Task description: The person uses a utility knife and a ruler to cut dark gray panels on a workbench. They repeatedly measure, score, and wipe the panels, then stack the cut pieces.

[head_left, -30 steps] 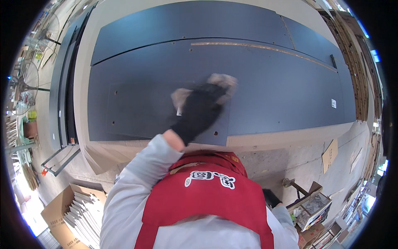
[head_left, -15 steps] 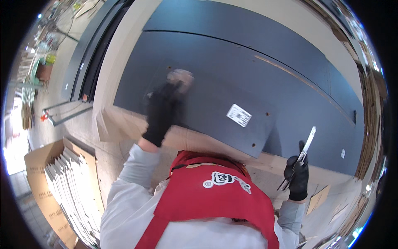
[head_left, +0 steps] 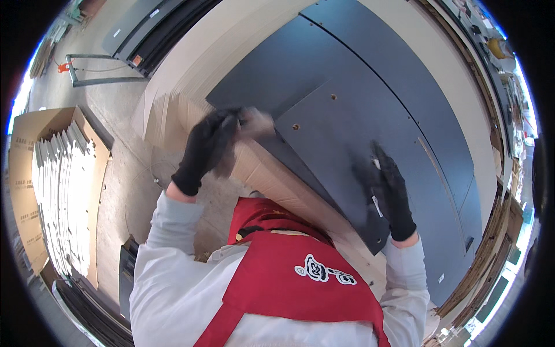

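My left hand, in a black glove, is closed around a pale, cloth-like wad that motion blurs. It is at the near left edge of a dark grey panel with several drilled holes. My right hand, also gloved, lies over the panel's right part, its fingers long and partly smeared. White bits show beside it; I cannot tell whether they belong to a label under the hand or to something held. This panel rests on a larger dark grey board.
Cardboard lies under the boards. On the floor at left stands an open carton with upright white sheets. Beyond it are a metal frame and long dark panels. Stacked sheets line the right edge.
The view has turned, so the boards slant more. My left hand has come back to the near panel edge with the wad. My right hand, earlier holding a slim silvery tool, has moved onto the panel.
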A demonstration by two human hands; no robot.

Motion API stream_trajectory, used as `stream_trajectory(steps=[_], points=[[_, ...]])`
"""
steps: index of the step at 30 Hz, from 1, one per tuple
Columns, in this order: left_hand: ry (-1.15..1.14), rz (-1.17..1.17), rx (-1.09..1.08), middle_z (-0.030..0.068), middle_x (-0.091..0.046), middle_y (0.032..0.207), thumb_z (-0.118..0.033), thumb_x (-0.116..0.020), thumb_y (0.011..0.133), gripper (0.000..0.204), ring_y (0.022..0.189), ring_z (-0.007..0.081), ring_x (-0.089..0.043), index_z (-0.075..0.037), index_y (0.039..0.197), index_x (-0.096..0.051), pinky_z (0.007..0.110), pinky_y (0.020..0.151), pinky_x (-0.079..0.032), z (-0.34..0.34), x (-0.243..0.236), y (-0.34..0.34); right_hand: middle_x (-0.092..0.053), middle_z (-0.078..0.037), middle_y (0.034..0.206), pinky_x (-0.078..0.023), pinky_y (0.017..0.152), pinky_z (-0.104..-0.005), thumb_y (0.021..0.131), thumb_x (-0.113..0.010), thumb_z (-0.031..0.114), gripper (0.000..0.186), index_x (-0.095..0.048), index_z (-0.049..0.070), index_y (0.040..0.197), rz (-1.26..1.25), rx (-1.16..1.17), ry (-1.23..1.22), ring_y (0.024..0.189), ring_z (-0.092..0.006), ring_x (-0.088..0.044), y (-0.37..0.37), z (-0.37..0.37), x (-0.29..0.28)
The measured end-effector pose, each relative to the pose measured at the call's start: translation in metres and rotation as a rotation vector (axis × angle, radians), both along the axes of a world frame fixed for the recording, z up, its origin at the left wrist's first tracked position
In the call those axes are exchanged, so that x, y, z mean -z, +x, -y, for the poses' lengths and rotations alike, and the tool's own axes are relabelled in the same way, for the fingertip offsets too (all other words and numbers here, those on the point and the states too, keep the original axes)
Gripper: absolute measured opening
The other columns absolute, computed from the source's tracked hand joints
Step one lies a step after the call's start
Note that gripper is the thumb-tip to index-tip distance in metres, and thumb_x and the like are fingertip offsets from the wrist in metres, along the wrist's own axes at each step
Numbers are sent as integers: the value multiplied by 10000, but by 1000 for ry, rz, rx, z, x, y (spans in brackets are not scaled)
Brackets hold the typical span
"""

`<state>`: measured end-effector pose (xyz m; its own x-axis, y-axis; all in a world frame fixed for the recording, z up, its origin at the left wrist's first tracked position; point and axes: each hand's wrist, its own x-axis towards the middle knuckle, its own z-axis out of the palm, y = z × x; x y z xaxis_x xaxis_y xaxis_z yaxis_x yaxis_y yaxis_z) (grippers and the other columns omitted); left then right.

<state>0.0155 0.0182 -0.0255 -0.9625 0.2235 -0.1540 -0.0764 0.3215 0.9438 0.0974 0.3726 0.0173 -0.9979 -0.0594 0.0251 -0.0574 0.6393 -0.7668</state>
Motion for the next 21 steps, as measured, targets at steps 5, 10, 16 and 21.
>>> stream_trajectory(steps=[5, 10, 16, 21], points=[[65, 191, 90, 91, -678, 1006, -178, -613, 919, 356, 892, 116, -619, 14, 1218, -592, 271, 781, -501, -24, 7, 25, -620, -140, 955, -480, 715, -407, 824, -623, 88, 460, -598, 181, 1275, -97, -364, 396, 858, -315, -570, -49, 43, 16], [172, 234, 73, 85, -671, 1034, -181, -664, 884, 514, 926, 110, -613, -3, 1337, -501, 277, 833, -494, -52, 13, 10, -585, -123, 939, -480, 726, -398, 802, -637, 66, 478, -609, 203, 1259, -188, -524, 425, 869, -307, -566, -74, 51, 18], [239, 293, 65, 68, -685, 958, -168, -634, 893, 449, 863, 100, -606, -16, 1306, -545, 259, 788, -492, -57, 9, 7, -564, -118, 891, -475, 698, -402, 797, -663, 91, 395, -655, 181, 1181, -94, -592, 436, 857, -300, -566, -83, 49, 12], [204, 202, -9, 61, -687, 923, -165, -624, 894, 404, 805, 88, -593, -12, 1266, -583, 250, 741, -489, -61, 24, 9, -578, -124, 911, -489, 667, -384, 813, -658, 108, 319, -667, 141, 1131, -7, -569, 480, 803, -295, -587, -83, 59, 2]])
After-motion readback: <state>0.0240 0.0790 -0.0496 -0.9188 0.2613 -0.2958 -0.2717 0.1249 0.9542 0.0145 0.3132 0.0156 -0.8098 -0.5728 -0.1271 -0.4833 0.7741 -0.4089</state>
